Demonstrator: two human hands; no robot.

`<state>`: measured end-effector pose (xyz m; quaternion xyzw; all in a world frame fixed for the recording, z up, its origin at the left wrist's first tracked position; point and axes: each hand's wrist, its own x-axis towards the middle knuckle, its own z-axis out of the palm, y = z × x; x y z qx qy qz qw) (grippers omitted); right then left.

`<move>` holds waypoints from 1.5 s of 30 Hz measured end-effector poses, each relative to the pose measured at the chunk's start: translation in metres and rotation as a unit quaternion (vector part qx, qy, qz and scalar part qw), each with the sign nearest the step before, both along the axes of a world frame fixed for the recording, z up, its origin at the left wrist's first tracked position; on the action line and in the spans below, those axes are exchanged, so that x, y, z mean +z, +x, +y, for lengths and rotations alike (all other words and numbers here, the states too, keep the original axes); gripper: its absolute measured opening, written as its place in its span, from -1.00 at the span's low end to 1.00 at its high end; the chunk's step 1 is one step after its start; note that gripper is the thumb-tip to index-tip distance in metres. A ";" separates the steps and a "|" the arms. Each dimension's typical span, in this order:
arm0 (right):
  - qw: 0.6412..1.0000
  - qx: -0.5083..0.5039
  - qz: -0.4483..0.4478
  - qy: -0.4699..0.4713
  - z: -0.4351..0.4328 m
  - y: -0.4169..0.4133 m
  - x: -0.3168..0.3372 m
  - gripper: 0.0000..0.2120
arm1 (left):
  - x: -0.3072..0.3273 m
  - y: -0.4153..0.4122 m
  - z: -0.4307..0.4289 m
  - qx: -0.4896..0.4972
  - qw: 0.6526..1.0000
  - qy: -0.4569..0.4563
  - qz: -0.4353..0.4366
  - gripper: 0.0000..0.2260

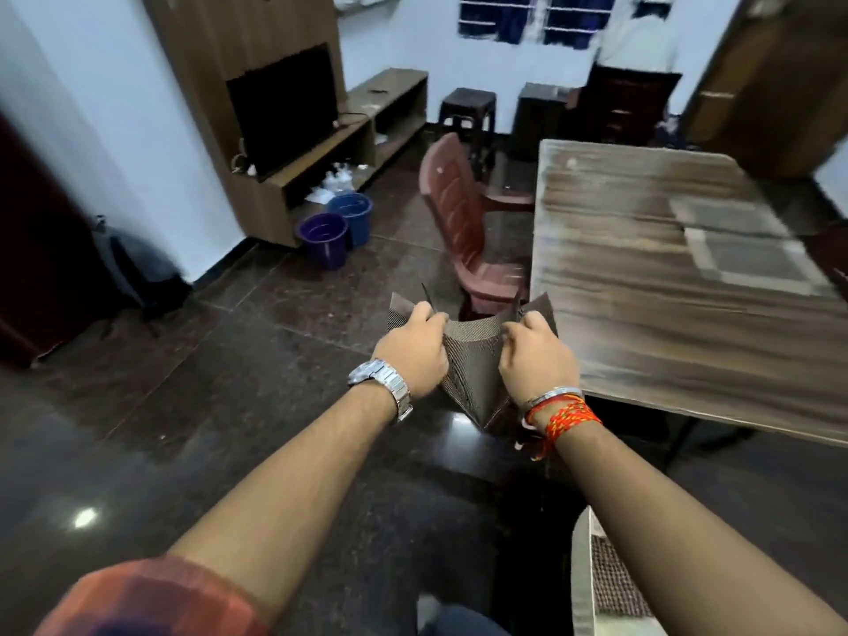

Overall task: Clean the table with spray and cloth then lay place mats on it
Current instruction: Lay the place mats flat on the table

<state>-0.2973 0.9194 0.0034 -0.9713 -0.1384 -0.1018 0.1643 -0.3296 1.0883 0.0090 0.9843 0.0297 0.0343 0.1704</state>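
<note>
Your 1 head camera looks forward and down, close over your forearms, with the wooden table (pixel 651 286) at right.

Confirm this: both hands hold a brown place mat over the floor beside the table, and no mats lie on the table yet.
Wrong on the last part: the head view shows two place mats already on the table. The left hand and right hand do hold a brown place mat over the floor.
</note>
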 end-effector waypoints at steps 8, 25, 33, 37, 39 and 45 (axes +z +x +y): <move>0.990 -0.119 -0.017 0.070 -0.038 0.104 -0.023 -0.81 | -0.021 0.137 -0.009 -0.116 0.993 -0.001 0.002 -0.66; 0.977 -0.209 0.045 0.006 -0.066 0.307 -0.033 -0.75 | -0.039 0.386 -0.064 -0.302 0.953 0.015 0.018 -0.61; 0.949 -0.264 0.139 0.104 -0.113 0.388 0.014 -0.49 | -0.043 0.508 -0.051 -0.277 0.942 -0.186 0.045 -0.68; 0.920 -0.281 0.163 0.219 -0.141 0.418 0.033 -0.35 | -0.041 0.575 -0.036 -0.202 0.936 -0.272 0.092 -0.65; 0.904 -0.298 0.133 0.276 -0.144 0.435 0.026 -0.35 | -0.045 0.598 -0.031 -0.168 0.931 -0.299 0.127 -0.40; 0.923 -0.325 0.106 0.177 -0.145 0.511 -0.033 -0.27 | -0.088 0.636 -0.039 -0.184 0.925 -0.275 0.187 0.14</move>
